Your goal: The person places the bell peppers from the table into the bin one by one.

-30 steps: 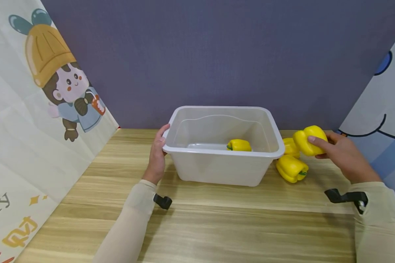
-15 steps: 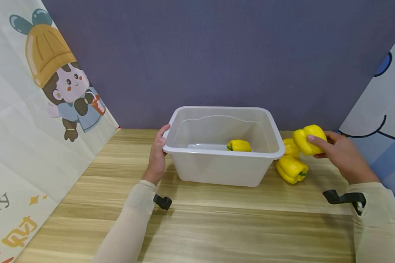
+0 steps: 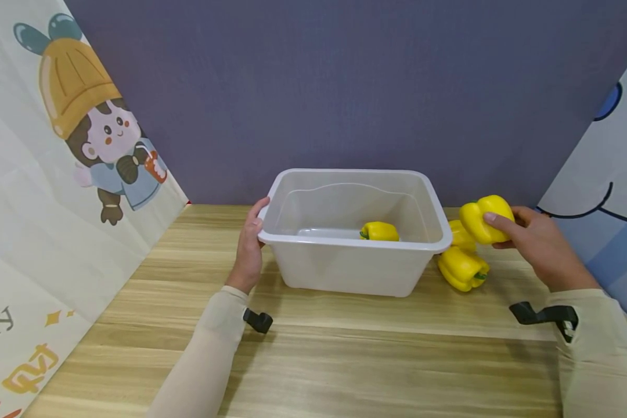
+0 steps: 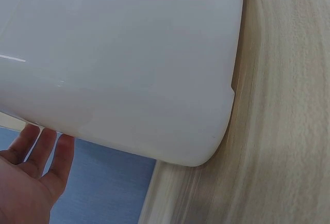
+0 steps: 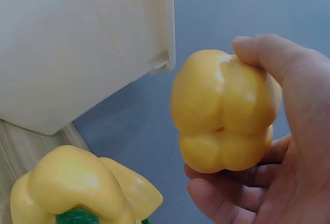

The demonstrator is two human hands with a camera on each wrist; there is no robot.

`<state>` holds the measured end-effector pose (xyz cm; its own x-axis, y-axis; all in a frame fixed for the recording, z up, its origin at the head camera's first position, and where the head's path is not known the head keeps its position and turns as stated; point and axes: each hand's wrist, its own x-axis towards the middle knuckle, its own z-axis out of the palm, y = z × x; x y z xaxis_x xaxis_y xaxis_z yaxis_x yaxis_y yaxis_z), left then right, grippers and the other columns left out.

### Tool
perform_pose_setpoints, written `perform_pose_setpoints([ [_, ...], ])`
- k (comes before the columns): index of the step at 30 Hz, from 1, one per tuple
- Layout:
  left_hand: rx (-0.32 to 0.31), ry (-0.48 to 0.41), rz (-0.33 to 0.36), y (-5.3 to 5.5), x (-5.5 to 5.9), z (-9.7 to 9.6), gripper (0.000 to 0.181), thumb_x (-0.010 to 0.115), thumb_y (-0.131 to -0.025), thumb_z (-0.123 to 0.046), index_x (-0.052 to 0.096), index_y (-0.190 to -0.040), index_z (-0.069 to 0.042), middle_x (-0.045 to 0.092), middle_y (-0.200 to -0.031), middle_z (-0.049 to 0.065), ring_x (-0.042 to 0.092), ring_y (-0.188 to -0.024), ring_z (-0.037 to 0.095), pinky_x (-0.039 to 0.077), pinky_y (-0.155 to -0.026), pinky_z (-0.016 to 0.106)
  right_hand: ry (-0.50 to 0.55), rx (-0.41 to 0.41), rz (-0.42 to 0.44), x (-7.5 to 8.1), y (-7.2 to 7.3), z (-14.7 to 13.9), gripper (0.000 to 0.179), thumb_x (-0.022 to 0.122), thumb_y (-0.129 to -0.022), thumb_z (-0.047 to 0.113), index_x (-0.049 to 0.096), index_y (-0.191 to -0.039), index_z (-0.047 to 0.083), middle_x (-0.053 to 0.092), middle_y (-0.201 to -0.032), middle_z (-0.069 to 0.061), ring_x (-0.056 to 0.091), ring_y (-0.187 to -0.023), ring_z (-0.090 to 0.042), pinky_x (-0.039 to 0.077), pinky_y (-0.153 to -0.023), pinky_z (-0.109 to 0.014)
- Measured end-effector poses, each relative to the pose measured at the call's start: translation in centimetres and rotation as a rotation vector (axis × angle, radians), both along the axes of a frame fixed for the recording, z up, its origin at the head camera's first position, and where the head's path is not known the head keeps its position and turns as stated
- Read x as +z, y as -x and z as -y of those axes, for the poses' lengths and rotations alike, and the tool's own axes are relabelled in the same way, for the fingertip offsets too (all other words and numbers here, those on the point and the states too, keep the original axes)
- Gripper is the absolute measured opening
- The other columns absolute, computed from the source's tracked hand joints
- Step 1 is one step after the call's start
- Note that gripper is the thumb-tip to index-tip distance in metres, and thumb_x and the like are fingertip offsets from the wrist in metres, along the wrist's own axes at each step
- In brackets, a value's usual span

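My left hand grips the left rim of a white plastic bin, and in the left wrist view its fingers reach up under that rim. One yellow bell pepper lies inside the bin. My right hand holds another yellow bell pepper between thumb and fingers, raised to the right of the bin; its lobed bottom end faces the right wrist camera. Below it, two more yellow bell peppers rest by the bin's right side, a front one and a partly hidden one behind.
The bin stands on a wood-grain table, close to a blue-grey panel at the back. Printed cartoon sheets hang at the left and right. A black wrist mount juts from the right sleeve.
My right hand has shifted slightly left and up with its bell pepper, a little nearer the bin. The left hand, the bin and the other peppers stay where they were.
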<state>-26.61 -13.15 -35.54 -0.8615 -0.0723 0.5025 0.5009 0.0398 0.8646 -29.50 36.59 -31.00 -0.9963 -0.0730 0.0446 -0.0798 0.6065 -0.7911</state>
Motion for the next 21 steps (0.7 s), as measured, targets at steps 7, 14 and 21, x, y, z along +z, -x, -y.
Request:
perform_pose_setpoints([
  [7,-0.004,0.002,-0.002,-0.3,0.0,0.2,0.056,0.027,-0.101,-0.03,0.038,-0.153,-0.012,0.051,-0.128,0.025,0.047,-0.112,0.043,0.042,-0.088,0.033,0.002,0.002,-0.006,0.1,-0.5,0.5,0.086,0.051,-0.099,0.055,0.028,-0.15,-0.009,0.046,-0.135,-0.02,0.06,-0.084,-0.004,0.049,-0.068,-0.018],
  [14,-0.005,-0.005,0.006,-0.5,0.0,0.3,0.057,0.028,-0.1,-0.031,0.039,-0.153,-0.012,0.051,-0.126,0.026,0.047,-0.11,0.043,0.043,-0.087,0.033,0.007,-0.002,-0.001,0.3,-1.0,1.0,0.086,0.05,-0.098,0.057,0.029,-0.151,-0.007,0.046,-0.134,-0.018,0.06,-0.086,-0.006,0.048,-0.07,-0.018],
  [21,-0.02,-0.002,0.007,-0.7,0.1,0.4,0.057,0.027,-0.1,-0.031,0.038,-0.153,-0.012,0.05,-0.13,0.026,0.046,-0.113,0.045,0.042,-0.089,0.033,0.011,-0.003,0.023,0.4,-1.5,1.4,0.087,0.049,-0.098,0.058,0.026,-0.153,-0.006,0.046,-0.136,-0.018,0.061,-0.085,-0.005,0.047,-0.071,-0.02],
])
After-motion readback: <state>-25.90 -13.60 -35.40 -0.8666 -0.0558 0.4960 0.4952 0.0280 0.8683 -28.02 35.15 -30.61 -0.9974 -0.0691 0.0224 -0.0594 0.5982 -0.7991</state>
